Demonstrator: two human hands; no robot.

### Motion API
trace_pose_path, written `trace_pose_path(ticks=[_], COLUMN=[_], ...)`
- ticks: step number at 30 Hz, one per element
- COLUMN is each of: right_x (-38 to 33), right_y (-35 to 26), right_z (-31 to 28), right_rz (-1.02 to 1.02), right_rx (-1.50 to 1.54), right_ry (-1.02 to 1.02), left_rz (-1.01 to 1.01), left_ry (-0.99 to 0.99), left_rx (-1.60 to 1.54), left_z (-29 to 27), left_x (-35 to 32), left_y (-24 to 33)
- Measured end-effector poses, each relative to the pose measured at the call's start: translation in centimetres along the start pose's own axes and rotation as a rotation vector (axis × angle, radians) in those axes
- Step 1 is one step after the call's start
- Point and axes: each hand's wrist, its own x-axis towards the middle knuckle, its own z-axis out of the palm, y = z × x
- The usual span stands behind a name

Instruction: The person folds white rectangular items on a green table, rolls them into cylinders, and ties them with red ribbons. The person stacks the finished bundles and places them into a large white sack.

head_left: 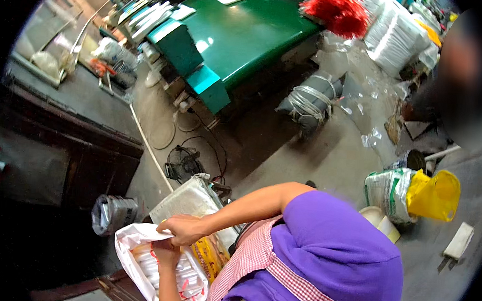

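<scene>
A white plastic bag (130,248) lies open at the lower left, filled with several white tubes (189,282) that have red marks. My right hand (183,230) reaches across from my purple sleeve and pinches the bag's upper rim. My left hand (163,251) comes up from the lower edge and is closed on the bag's mouth just below the right hand. A yellow packet (211,256) sits beside the bag, against my red-checked apron (256,256).
A large green machine (242,35) stands ahead with a red fluffy bundle (338,10) and white sacks (394,36). On the concrete floor lie a wrapped grey bundle (310,99), a small fan (182,166) with cables, a flat wrapped package (188,199), and a sack with a yellow bag (434,195). A dark bench (70,151) is at left, and a person (465,87) at upper right.
</scene>
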Motion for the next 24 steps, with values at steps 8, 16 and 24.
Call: trace_pose_path(ticks=[8, 16, 24], right_x=[-13.3, -50.8, -61.8], right_y=[0.5, 6.5, 5.3], right_z=[-19.8, -44.0, -56.3], right_rz=[0.121, 1.063, 0.753], right_rx=[-0.316, 0.026, 0.129], right_ry=[-0.253, 0.727, 0.906], left_rz=[-0.095, -0.269, 0.779], left_ry=[0.177, 0.929, 0.355], left_rx=[0.025, -0.6, -1.584], left_z=[2.6, -1.3, 7.2], left_x=[0.4, 12.2, 36.8], left_y=[4.6, 32.9, 70.6])
